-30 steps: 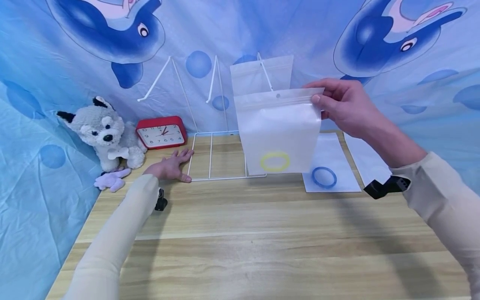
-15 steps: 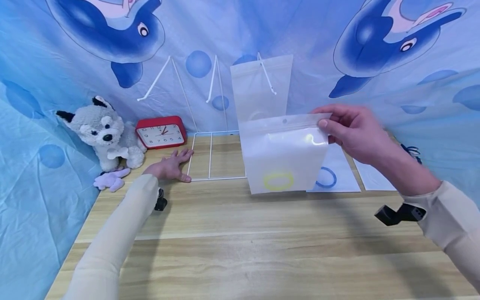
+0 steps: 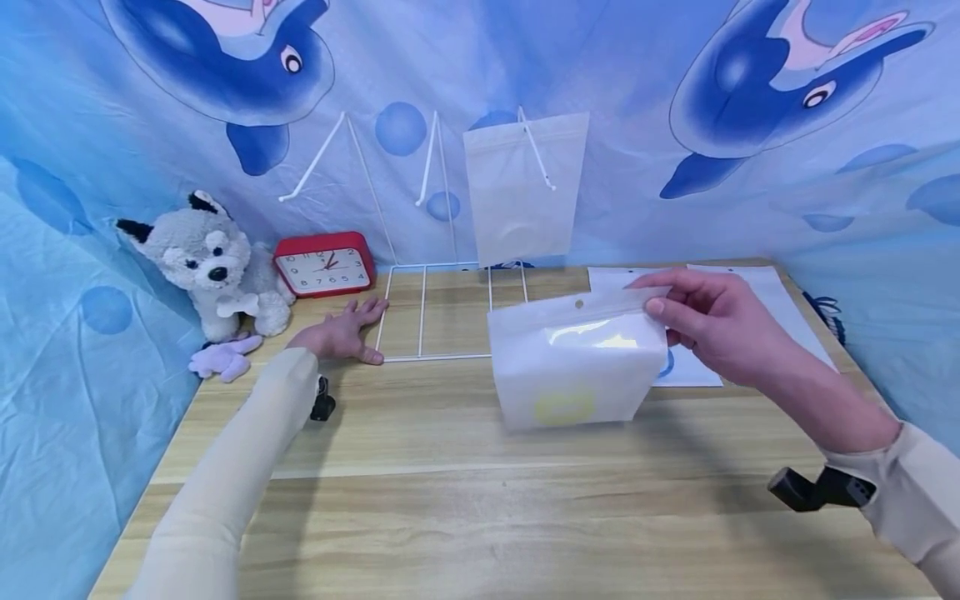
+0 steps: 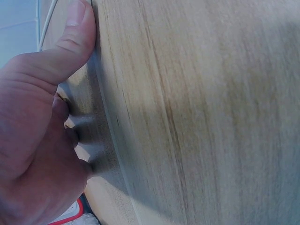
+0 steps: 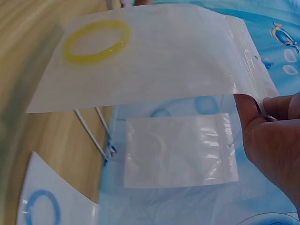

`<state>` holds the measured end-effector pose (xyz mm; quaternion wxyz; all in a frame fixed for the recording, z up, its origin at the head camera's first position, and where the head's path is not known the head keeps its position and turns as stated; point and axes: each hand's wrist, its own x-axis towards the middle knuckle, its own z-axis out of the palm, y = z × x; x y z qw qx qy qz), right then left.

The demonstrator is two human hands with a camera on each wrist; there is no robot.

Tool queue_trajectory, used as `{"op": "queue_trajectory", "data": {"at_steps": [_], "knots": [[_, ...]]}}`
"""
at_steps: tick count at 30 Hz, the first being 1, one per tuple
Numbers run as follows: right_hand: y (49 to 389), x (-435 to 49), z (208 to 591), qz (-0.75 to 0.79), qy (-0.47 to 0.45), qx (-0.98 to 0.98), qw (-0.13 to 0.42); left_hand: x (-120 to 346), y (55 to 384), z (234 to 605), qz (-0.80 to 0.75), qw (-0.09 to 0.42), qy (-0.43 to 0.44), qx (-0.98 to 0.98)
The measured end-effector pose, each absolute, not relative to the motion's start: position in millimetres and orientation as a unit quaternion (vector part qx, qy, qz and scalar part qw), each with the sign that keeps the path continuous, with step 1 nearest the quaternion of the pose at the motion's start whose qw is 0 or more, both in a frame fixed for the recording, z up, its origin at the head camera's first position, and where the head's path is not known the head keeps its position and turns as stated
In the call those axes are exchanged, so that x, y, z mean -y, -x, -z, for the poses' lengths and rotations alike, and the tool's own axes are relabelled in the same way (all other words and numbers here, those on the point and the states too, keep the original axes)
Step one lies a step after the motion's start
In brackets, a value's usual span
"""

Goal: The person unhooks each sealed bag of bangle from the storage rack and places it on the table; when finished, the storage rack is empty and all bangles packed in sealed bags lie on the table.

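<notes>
Lowered since earlier, a white plastic pouch with a yellow ring is held above the wooden table. At left, a white wire rack is touched by the spread left hand; the pouch's corner is pinched by the right hand.

From here I see the person's left arm stretched forward, its cream sleeve reaching close to the wrist. The left hand lies low, fingers spread and thumb well apart from them. Across from it, the right arm angles inward, bare at the wrist; the right hand is raised, thumb pinching against bent fingers.
</notes>
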<state>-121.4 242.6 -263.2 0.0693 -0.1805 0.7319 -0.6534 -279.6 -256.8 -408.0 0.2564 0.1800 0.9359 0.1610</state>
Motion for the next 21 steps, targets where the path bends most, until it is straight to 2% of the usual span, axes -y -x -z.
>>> {"op": "queue_trajectory", "data": {"at_steps": [4, 12, 15, 21], "knots": [[109.9, -243.6, 270.1, 0.637, 0.192, -0.741, 0.090, 256.8, 279.2, 407.6, -0.164, 0.257, -0.181, -0.935], [98.4, -241.8, 293.3, 0.704, 0.199, -0.660, 0.170, 255.5, 278.0, 404.7, -0.156, 0.258, -0.179, -0.937], [104.6, -239.5, 304.5, 0.692, 0.161, -0.685, 0.162, 254.4, 277.2, 403.0, -0.152, 0.257, -0.181, -0.937], [133.9, -236.7, 322.5, 0.606, 0.105, -0.783, 0.096, 253.0, 275.7, 401.2, -0.145, 0.258, -0.174, -0.939]]}}
